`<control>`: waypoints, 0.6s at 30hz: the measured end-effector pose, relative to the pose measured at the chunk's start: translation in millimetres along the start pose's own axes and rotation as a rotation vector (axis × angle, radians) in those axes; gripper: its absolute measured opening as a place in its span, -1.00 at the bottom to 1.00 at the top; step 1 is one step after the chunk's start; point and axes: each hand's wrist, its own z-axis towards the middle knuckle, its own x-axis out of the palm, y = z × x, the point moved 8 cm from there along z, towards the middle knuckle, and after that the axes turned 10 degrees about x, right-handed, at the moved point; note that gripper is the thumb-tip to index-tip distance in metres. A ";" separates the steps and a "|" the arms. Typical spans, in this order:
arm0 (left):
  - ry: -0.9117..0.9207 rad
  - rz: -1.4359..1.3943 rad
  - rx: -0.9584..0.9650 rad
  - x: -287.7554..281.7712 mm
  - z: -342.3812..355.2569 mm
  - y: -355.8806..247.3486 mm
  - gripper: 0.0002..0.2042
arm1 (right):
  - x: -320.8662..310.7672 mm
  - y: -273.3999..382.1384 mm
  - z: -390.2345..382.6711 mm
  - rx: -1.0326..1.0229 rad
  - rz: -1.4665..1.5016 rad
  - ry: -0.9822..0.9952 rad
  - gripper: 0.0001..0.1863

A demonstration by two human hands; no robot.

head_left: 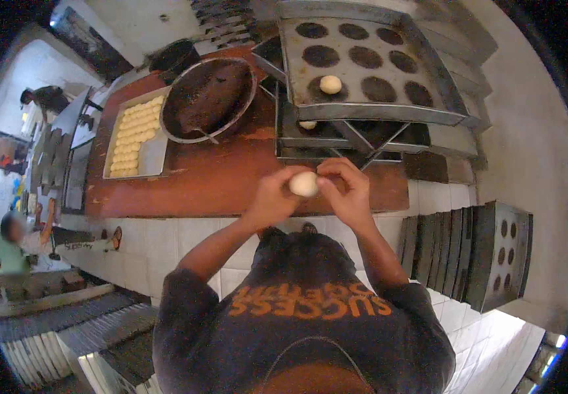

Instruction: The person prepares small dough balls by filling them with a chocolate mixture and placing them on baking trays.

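Observation:
Between my two hands, just above the near edge of the reddish-brown table, is a pale round dough ball (304, 185). My left hand (276, 197) is closed around its left side. The thumb and fingers of my right hand (347, 192) pinch at its right side. Ahead and to the right, a metal baking pan (389, 113) with rows of dark round spots carries one dough ball (330, 84) on a near-left spot. A wide bowl (208, 98) of dark brown filling stands to the left, and a spoon handle (206, 135) juts over its rim.
Left of the bowl, a shallow tray (154, 157) has rows of small yellowish dough pieces. Another ball (307, 124) shows in the stacked pans below the top one. Upright pans (504, 256) stand at the right. More trays (67, 328) are at the lower left, and a person (14, 243) is at far left.

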 end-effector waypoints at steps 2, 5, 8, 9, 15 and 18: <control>0.039 0.074 0.045 11.9 13.2 -30.9 -0.57 | -14.0 -12.1 -2.6 0.116 0.040 -0.081 -0.88; 0.295 0.331 0.196 26.6 27.6 -62.1 -0.61 | -25.6 -40.9 -17.3 0.401 0.411 -0.071 -0.83; 0.249 0.444 0.776 39.3 17.4 -81.8 -0.75 | -19.0 -64.0 -32.4 0.595 0.755 0.066 -0.77; 0.200 0.452 0.806 40.0 19.4 -82.9 -0.78 | -20.0 -67.0 -34.7 0.657 0.893 0.078 -0.76; 0.019 0.372 0.959 47.5 27.0 -98.0 -0.80 | -23.6 -63.8 -44.1 0.733 1.166 0.160 -0.66; 0.062 0.444 0.962 53.4 18.7 -82.4 -0.78 | -17.4 -55.9 -49.5 0.789 1.205 0.196 -0.65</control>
